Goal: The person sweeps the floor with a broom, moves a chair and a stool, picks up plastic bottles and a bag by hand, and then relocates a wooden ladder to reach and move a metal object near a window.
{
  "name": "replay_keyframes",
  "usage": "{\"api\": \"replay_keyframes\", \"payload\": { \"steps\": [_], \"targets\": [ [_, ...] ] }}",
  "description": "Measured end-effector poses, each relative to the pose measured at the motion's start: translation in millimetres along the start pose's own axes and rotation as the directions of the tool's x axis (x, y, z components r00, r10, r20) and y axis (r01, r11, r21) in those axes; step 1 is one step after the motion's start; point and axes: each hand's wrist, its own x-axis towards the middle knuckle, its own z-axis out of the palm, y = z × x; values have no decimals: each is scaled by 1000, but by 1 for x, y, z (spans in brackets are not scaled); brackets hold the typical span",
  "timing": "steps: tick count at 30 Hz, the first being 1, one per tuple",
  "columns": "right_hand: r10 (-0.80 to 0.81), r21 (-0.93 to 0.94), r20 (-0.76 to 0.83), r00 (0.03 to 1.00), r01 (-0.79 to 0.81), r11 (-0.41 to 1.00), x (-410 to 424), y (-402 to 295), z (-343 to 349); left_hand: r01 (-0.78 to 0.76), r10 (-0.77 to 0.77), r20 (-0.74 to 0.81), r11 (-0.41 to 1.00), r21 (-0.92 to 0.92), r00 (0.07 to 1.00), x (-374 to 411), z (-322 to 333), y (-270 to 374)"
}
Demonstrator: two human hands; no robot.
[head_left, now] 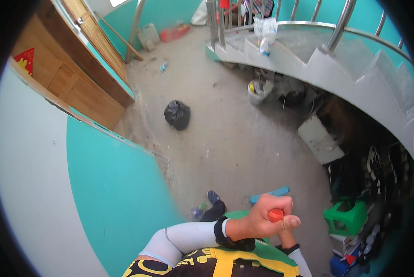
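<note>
In the head view my left hand (267, 216) is closed around a slim thing, of which only the rounded red end (275, 214) shows between thumb and fingers. My right hand (287, 232) is close behind and below it, mostly hidden; whether it grips the same thing cannot be seen. A blue bar-shaped object (270, 194), perhaps a broom or squeegee head, lies on the floor just beyond my hands. A black plastic bag (177, 115) sits farther off on the floor.
A curved staircase (297, 52) with metal railings rises at the right, a white bucket (257, 92) and clutter beneath it. A green plastic stool (345, 217) stands at lower right. Wooden doors (68, 79) and a turquoise wall (117, 180) are at the left.
</note>
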Motion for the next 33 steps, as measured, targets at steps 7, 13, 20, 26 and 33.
{"api": "replay_keyframes", "payload": {
  "steps": [7,13,20,26,33],
  "targets": [
    [157,-190,362,919,-92,977,54,17,87,88,-133,-423,988,-124,896,-9,-53,-24],
    [128,147,493,861,-227,963,107,-31,200,103,-49,-193,955,278,980,10,-109,-18],
    [-130,182,298,946,77,980,179,-78,244,-66,34,115,954,294,993,52,-166,32],
    [-73,-58,432,899,109,992,209,-89,200,76,-39,-296,990,115,954,75,-191,47],
    [189,-347,500,845,-4,938,268,44,240,261,-239,-505,965,-28,829,114,-267,-104]
  ]
}}
